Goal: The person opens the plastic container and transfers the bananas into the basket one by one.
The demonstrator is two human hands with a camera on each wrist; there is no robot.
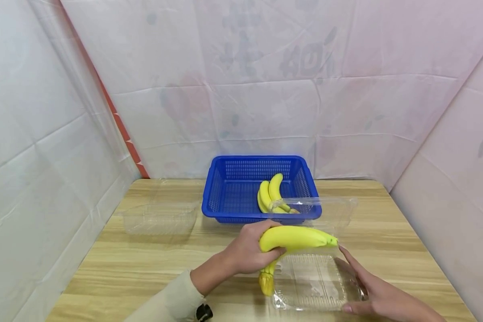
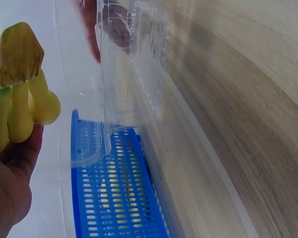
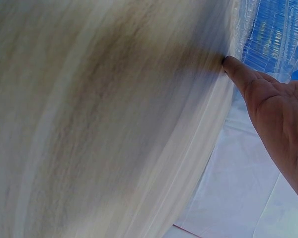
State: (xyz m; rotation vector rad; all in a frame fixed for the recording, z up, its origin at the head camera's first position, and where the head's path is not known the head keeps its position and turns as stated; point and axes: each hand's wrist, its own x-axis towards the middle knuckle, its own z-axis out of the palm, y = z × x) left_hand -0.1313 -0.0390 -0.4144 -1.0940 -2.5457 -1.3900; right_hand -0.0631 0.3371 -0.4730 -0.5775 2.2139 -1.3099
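My left hand [image 1: 252,248] grips a yellow banana bunch [image 1: 294,237] over the left part of a clear plastic container [image 1: 306,281]. The bunch's brown stem end [image 2: 20,52] points down past the container's left side, while the banana tips reach right. My right hand [image 1: 380,293] holds the container at its right side, thumb at the near corner and other fingers along the right wall. Its index finger extends near the banana tips. The container's hinged lid [image 1: 338,210] stands raised at the back, overlapping the basket's front in the head view.
Behind the container stands a blue basket [image 1: 261,158] with several bananas [image 1: 275,190] at its right. A second clear container [image 1: 158,220] sits open at the back left of the wooden table [image 1: 145,264]. White sheeting [image 1: 257,107] encloses the back and sides.
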